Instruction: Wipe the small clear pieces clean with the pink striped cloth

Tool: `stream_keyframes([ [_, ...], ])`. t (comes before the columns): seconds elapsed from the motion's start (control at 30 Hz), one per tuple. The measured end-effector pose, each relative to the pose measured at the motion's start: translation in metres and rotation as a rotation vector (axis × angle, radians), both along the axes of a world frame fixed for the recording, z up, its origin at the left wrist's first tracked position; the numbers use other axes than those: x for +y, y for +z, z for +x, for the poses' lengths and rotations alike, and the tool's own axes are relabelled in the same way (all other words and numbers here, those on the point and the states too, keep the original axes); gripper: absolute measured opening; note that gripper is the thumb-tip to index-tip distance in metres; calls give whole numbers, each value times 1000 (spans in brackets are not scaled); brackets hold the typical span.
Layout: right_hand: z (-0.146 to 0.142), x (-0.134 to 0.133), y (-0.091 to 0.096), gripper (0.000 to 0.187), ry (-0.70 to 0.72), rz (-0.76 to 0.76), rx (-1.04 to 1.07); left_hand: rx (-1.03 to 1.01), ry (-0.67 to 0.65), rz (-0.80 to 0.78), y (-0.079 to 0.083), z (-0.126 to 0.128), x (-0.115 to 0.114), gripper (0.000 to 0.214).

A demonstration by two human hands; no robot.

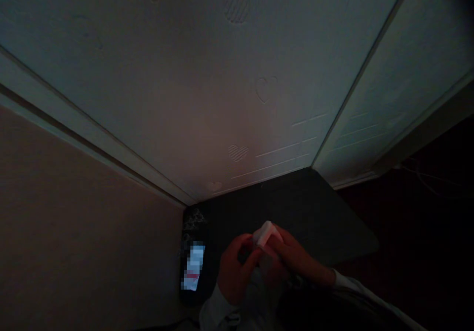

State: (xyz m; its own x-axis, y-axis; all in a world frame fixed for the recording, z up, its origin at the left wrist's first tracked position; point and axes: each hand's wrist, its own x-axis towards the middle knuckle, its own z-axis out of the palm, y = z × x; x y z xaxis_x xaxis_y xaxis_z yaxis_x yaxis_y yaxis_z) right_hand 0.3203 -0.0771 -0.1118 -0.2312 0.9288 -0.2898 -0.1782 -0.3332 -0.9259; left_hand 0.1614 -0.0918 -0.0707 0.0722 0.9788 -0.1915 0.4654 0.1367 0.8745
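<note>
Between my two hands is a small pale pinkish-white object (267, 232) with flat sides and a bright upper edge; the dim light hides its exact kind. My left hand (236, 268) has its thumb and fingers closed at the object's left side. From the right, my right hand (296, 256) wraps its fingers around the other side. Both hands are low in the view, above a dark flat surface (318, 222).
A lit rectangular screen (193, 266), blurred out, lies left of my hands beside dark patterned fabric (194, 222). Ahead stands a pale panel (185, 99) with embossed hearts and lines. A plain wall (81, 212) closes the left side. A thin cable (420, 173) shows at right.
</note>
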Motion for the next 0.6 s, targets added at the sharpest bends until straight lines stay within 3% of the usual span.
stream_keyframes([
  [0.4, 3, 4, 10, 35, 304, 1, -19, 32, -6, 79, -10, -10, 2, 35],
  [0.6, 2, 6, 1, 32, 396, 29, 30, 21, -6, 80, -14, -14, 1, 34],
])
